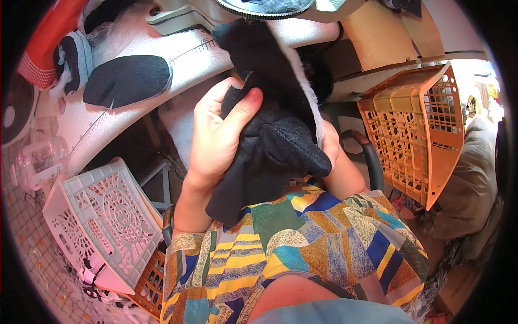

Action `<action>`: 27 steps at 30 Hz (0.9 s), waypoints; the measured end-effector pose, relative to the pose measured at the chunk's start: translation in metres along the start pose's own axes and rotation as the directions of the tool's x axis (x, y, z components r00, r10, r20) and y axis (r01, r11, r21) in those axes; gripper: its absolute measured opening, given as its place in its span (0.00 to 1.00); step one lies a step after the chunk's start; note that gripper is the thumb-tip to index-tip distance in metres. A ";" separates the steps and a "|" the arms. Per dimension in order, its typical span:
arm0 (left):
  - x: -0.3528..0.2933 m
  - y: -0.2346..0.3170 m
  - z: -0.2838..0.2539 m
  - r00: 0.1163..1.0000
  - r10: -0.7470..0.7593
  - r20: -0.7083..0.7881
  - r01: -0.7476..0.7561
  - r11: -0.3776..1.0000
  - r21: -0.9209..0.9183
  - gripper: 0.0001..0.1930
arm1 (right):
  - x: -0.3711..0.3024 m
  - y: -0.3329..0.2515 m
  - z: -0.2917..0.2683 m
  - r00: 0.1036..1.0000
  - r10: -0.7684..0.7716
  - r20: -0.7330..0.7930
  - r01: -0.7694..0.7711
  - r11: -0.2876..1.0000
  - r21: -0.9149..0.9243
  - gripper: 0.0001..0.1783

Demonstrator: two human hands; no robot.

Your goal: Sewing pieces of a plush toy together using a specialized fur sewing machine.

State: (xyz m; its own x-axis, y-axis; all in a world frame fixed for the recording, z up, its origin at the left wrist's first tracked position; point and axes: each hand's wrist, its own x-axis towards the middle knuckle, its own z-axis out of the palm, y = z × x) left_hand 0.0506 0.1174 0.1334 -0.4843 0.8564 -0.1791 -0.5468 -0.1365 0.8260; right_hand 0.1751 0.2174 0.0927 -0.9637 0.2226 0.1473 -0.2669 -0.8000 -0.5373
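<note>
A black fabric piece with a white fleecy backing hangs between my hands, over my lap and the table's front edge. A seam runs along its bulging middle. My left hand is closed on its left edge, the thumb pressed on top. At the right side my right hand grips the fleecy edge; most of its fingers are hidden behind the cloth. Beyond my left hand, an oval black sole-shaped piece lies flat on the white table.
Part of a machine stands at the top edge. A grey plastic basket is at lower left, an orange crate at right. A clear plastic jar, red fabric and folded lined pieces are at left.
</note>
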 end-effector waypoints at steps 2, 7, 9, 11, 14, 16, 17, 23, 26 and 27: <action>0.000 -0.001 0.002 1.000 0.022 -0.022 -0.022 1.000 0.007 0.03 | -0.009 -0.001 -0.008 0.997 0.076 -0.016 -0.076 0.997 -0.004 0.72; -0.007 0.005 -0.001 0.992 0.105 -0.072 -0.091 0.980 0.176 0.05 | -0.004 0.004 -0.013 1.000 -0.021 -0.008 0.021 0.999 -0.042 0.66; -0.011 0.005 -0.002 0.961 0.263 -0.086 -0.214 0.903 0.373 0.07 | 0.002 0.001 -0.007 0.988 0.019 -0.155 -0.033 0.995 -0.089 0.60; -0.015 0.003 -0.001 0.881 0.471 -0.049 -0.345 0.708 0.616 0.08 | 0.010 -0.003 0.000 0.894 0.183 -0.410 -0.249 0.962 -0.113 0.54; -0.016 -0.002 0.002 0.890 0.453 -0.051 -0.323 0.705 0.632 0.10 | 0.019 0.014 -0.010 0.858 -0.184 -0.479 -0.182 0.763 -0.620 0.38; -0.015 -0.007 -0.002 0.901 0.428 -0.073 -0.299 0.732 0.612 0.11 | 0.020 0.018 -0.007 0.811 -0.434 -0.393 -0.207 0.415 -0.886 0.30; -0.014 -0.009 -0.005 0.900 0.427 -0.085 -0.299 0.747 0.594 0.11 | 0.019 0.018 -0.005 0.840 -0.373 -0.394 -0.170 0.508 -0.844 0.31; -0.013 0.004 -0.014 0.955 0.229 -0.190 -0.138 0.906 0.401 0.13 | 0.004 0.005 -0.003 0.917 0.087 -0.389 -0.223 0.920 -0.322 0.24; -0.012 0.006 -0.013 0.963 0.198 -0.182 -0.116 0.916 0.385 0.15 | 0.000 0.007 -0.008 0.869 0.099 -0.485 -0.192 0.970 -0.147 0.17; -0.012 0.007 -0.014 0.965 0.200 -0.172 -0.125 0.921 0.369 0.15 | 0.000 0.004 -0.009 0.871 0.123 -0.476 -0.174 0.983 -0.065 0.17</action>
State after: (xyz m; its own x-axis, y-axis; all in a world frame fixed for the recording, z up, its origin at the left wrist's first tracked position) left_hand 0.0428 0.0994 0.1332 -0.6941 0.7129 -0.1001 -0.1915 -0.0488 0.9803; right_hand 0.1737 0.2188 0.0831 -0.8711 0.3608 -0.3333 -0.0941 -0.7886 -0.6076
